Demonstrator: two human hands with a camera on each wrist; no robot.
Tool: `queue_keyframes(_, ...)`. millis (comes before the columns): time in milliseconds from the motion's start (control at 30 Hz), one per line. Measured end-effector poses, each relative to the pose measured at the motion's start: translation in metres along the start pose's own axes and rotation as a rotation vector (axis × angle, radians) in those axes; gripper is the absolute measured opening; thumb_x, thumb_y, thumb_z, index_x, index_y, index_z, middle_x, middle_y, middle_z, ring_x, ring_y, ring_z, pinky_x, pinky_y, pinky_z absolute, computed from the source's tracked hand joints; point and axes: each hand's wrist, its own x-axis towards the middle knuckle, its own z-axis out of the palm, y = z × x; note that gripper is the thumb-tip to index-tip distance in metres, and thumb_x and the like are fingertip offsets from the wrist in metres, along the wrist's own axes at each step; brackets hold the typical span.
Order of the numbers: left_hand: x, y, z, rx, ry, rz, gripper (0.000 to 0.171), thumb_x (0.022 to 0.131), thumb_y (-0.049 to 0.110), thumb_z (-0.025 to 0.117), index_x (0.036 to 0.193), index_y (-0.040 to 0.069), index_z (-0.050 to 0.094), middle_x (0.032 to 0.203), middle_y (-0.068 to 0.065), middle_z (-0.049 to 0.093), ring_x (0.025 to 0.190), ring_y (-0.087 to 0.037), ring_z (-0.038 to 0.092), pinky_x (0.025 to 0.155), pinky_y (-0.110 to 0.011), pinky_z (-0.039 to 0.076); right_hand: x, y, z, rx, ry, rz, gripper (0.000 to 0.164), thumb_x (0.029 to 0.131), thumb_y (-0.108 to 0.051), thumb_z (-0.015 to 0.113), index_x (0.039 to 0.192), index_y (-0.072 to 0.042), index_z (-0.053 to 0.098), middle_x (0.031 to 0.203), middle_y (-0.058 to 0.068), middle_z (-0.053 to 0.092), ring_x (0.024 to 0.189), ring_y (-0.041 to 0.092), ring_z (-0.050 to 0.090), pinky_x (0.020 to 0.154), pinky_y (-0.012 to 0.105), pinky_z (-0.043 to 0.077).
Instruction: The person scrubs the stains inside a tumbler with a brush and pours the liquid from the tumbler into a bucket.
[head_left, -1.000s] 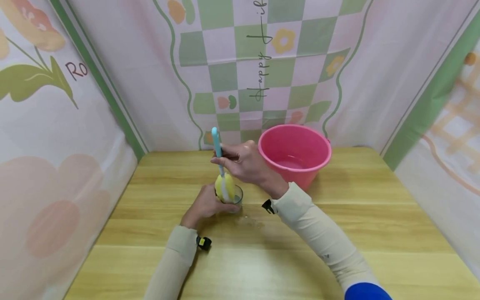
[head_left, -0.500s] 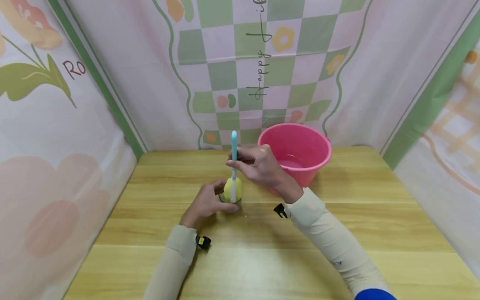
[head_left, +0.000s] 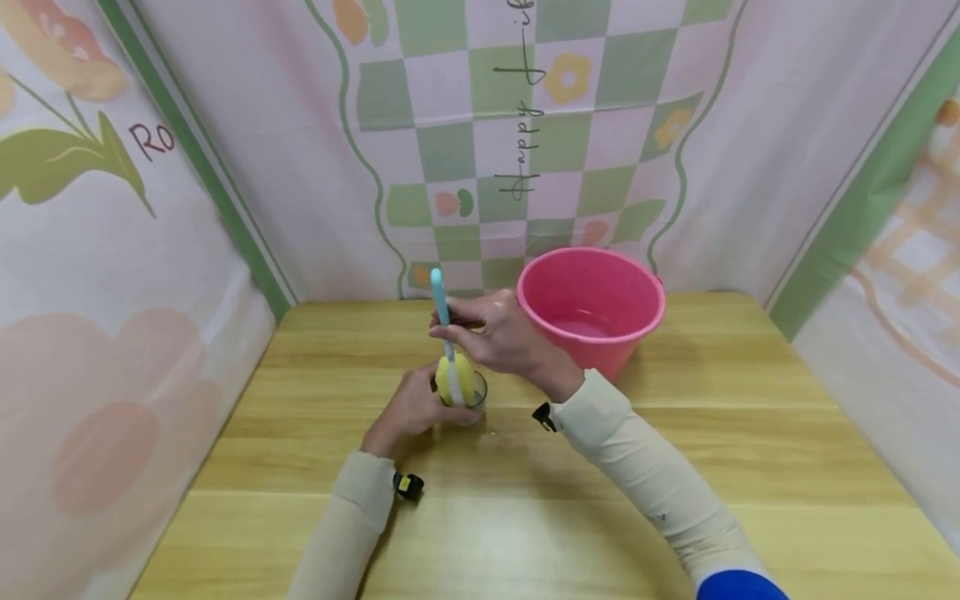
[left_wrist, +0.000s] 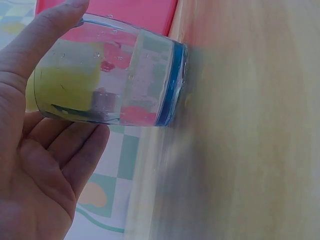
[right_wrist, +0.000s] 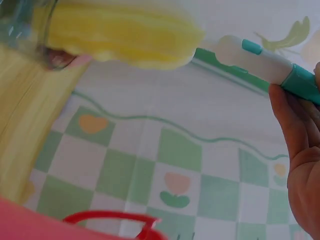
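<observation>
My left hand grips a clear drinking glass around its side, thumb on one side and fingers on the other. The glass stands upright on the wooden table, its thick bottom bluish and drops clinging to its wall. Part of a yellow sponge head sits inside the glass; the rest sticks out above the rim. It belongs to a cup brush with a white and turquoise handle. Above the glass, my right hand pinches that handle between thumb and fingers, the brush leaning a little left.
A pink bucket stands behind and right of the glass, close to my right forearm. Small wet spots lie on the table just in front of the glass. Printed curtains enclose the back and sides.
The brush swung from leaning left to upright over the glass, then back to a slight left lean, my right hand moving right and back left with it. My left hand stays on the glass.
</observation>
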Motion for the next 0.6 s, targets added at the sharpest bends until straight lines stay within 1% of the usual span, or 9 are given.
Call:
queue_keyframes(100,0.0,0.0,0.0,-0.012,-0.011,-0.013,0.059,0.073,0.04,0.098,0.122,0.025,0.07,0.107,0.007,0.077,0.101,-0.016,0.072,0.094,-0.042,0.058,-0.005,0.007,-0.003,-0.006,0.021,0.034,0.009,0.091,-0.004,0.081,0.099,0.0,0.078,0.088,0.008,0.082,0.083,0.016,0.081,0.073,0.019,0.063)
queue_keyframes(167,0.001,0.0,0.0,-0.022,-0.011,-0.033,0.067,0.072,0.04,0.099,0.13,0.024,0.069,0.111,0.007,0.077,0.106,-0.016,0.073,0.098,-0.044,0.058,-0.009,0.011,-0.005,0.009,0.036,0.058,0.006,0.091,-0.002,0.081,0.096,-0.001,0.078,0.086,0.009,0.081,0.079,0.014,0.08,0.071,0.019,0.062)
queue_keyframes(267,0.001,0.001,0.001,-0.023,-0.004,-0.058,0.077,0.07,0.039,0.1,0.138,0.022,0.066,0.119,0.006,0.076,0.115,-0.019,0.073,0.104,-0.047,0.057,-0.013,0.011,-0.012,0.031,0.057,0.087,0.005,0.091,-0.002,0.081,0.093,-0.002,0.077,0.082,0.008,0.079,0.071,0.013,0.077,0.066,0.019,0.061)
queue_keyframes(333,0.002,0.002,0.001,-0.019,-0.002,-0.073,0.082,0.069,0.04,0.1,0.141,0.021,0.064,0.125,0.006,0.075,0.121,-0.02,0.071,0.109,-0.049,0.055,-0.015,0.009,-0.016,0.031,0.063,0.089,0.005,0.09,-0.001,0.081,0.091,-0.003,0.077,0.08,0.007,0.078,0.068,0.013,0.076,0.065,0.019,0.061)
queue_keyframes(400,0.002,0.002,0.001,-0.015,-0.001,-0.071,0.082,0.069,0.041,0.1,0.14,0.021,0.065,0.127,0.006,0.075,0.123,-0.021,0.07,0.111,-0.05,0.053,-0.014,0.005,-0.019,0.036,0.064,0.077,0.005,0.09,0.0,0.082,0.091,-0.002,0.077,0.08,0.006,0.079,0.071,0.016,0.079,0.067,0.019,0.062)
queue_keyframes(467,0.002,0.002,0.001,-0.024,-0.004,-0.062,0.078,0.07,0.04,0.1,0.138,0.021,0.065,0.126,0.006,0.075,0.121,-0.02,0.071,0.11,-0.05,0.054,-0.012,0.0,-0.019,0.039,0.058,0.05,0.006,0.088,0.001,0.083,0.092,-0.001,0.078,0.082,0.006,0.08,0.075,0.016,0.08,0.068,0.02,0.062)
queue_keyframes(533,0.001,0.001,0.002,-0.038,-0.004,-0.038,0.073,0.072,0.038,0.099,0.136,0.022,0.066,0.123,0.007,0.076,0.117,-0.019,0.072,0.108,-0.049,0.055,-0.01,-0.006,-0.016,0.046,0.04,0.017,0.007,0.088,0.001,0.082,0.093,-0.001,0.078,0.084,0.007,0.08,0.078,0.016,0.081,0.069,0.019,0.062)
queue_keyframes(600,-0.003,-0.001,0.004,-0.041,-0.002,-0.019,0.069,0.074,0.035,0.098,0.134,0.026,0.067,0.12,0.009,0.076,0.114,-0.016,0.072,0.106,-0.047,0.056,-0.009,-0.012,-0.009,0.043,0.013,-0.012,0.007,0.09,0.0,0.081,0.094,-0.002,0.077,0.085,0.006,0.081,0.079,0.014,0.081,0.07,0.017,0.062)
